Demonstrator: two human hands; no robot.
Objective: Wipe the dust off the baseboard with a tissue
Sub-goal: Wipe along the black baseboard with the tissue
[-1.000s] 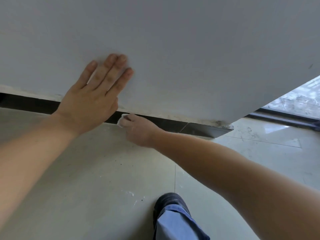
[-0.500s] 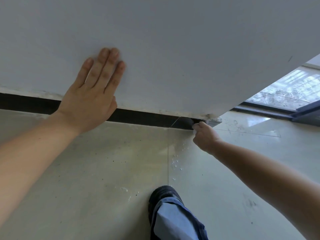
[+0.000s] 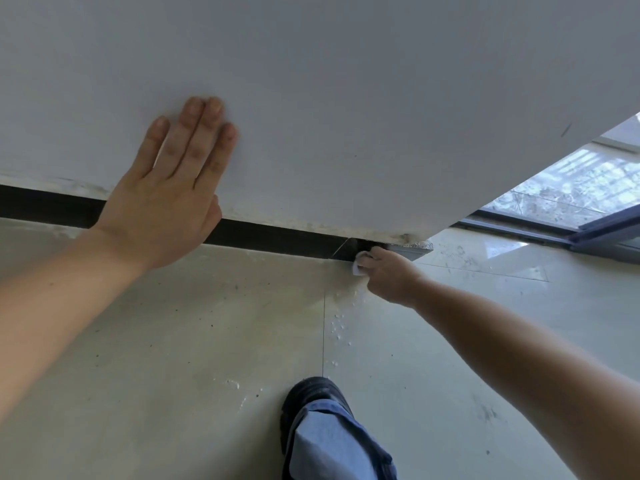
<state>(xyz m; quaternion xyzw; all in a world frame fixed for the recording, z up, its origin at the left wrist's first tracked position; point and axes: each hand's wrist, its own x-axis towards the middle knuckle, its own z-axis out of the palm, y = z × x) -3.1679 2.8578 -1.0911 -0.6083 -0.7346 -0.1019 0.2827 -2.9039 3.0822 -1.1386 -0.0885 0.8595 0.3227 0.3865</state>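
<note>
- I am pressing my left hand (image 3: 162,202) flat against the white wall (image 3: 346,98), fingers straight and lying close together, the thumb tucked along the lower edge of the palm.
- The heel of that hand is crossing over the dark baseboard (image 3: 277,239), hiding a stretch of it.
- My right hand (image 3: 388,275) is reaching out low to the far right end of the baseboard, close to the wall's outer corner.
- Its fingers are curling tight around a small white tissue (image 3: 358,265), which is poking out at the left side of the fist.
- The tissue is touching the baseboard's face, just right of a thin diagonal joint line in the strip.
- The baseboard is running as a black band along the foot of the wall, from the left edge to the corner.
- The pale tiled floor (image 3: 173,341) is showing white specks and smears below my right hand.
- My black shoe (image 3: 311,393) and blue trouser leg (image 3: 332,445) are standing on the floor at the bottom centre.
- A window (image 3: 571,188) is showing beyond the corner at the right.
</note>
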